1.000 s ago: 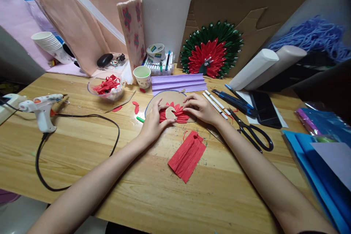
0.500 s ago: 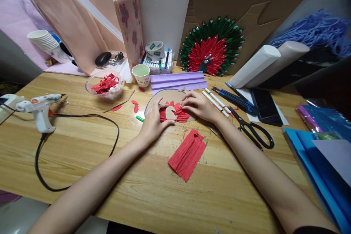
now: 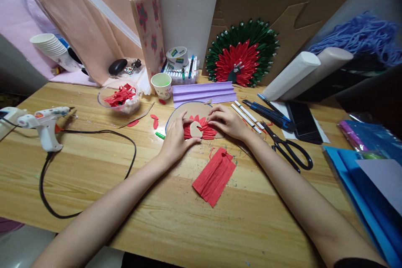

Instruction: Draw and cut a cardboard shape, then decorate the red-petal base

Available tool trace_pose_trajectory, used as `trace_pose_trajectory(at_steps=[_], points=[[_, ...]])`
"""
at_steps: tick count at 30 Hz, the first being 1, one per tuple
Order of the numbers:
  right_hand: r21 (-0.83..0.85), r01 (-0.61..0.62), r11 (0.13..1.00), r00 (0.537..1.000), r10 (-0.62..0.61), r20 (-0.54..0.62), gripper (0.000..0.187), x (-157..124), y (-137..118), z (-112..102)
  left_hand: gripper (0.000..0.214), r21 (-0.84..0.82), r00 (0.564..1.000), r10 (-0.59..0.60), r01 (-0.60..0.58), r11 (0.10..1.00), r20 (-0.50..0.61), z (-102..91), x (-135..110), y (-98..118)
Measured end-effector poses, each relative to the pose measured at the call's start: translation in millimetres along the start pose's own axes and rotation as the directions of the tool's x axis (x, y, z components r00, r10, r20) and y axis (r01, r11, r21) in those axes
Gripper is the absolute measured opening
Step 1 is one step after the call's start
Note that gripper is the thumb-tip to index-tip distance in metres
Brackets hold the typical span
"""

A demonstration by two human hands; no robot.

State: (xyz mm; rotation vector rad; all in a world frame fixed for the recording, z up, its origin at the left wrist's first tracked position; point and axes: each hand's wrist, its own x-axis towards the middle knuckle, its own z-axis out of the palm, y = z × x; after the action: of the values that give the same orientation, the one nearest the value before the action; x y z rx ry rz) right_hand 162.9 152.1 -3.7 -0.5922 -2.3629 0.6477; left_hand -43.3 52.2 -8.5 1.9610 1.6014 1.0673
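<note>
A round cardboard piece (image 3: 201, 109) with a blue-marked edge lies on the table. Red paper petals (image 3: 210, 131) fan out over it around a cream cutout (image 3: 195, 130) with a notch. My left hand (image 3: 176, 136) holds the left side of the cardboard, its thumb at the cutout's lower edge. From the right, my right hand (image 3: 228, 121) has its bent fingertips pressed together on the petals; what exactly they pinch is hidden. Just in front lies a red crepe paper strip (image 3: 215, 178). A green marker (image 3: 160, 135) sticks out beside my left hand.
At left are a glue gun (image 3: 47, 127) with its black cord and a bowl of red scraps (image 3: 119, 98). Scissors (image 3: 290, 150), a utility knife (image 3: 266, 114) and white markers (image 3: 246, 116) lie right. Behind stand a paper cup (image 3: 161, 87) and a red-green paper fan (image 3: 241, 56).
</note>
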Motion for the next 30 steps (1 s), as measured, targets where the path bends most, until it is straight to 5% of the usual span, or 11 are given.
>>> trace_pose_trajectory(at_steps=[30], points=[[-0.028,0.010,1.000,0.999,-0.009,0.040,0.010,-1.1,-4.1,0.8,0.089,-0.035,0.999,0.014,-0.013,0.999,0.030,0.6,1.2,-0.7]])
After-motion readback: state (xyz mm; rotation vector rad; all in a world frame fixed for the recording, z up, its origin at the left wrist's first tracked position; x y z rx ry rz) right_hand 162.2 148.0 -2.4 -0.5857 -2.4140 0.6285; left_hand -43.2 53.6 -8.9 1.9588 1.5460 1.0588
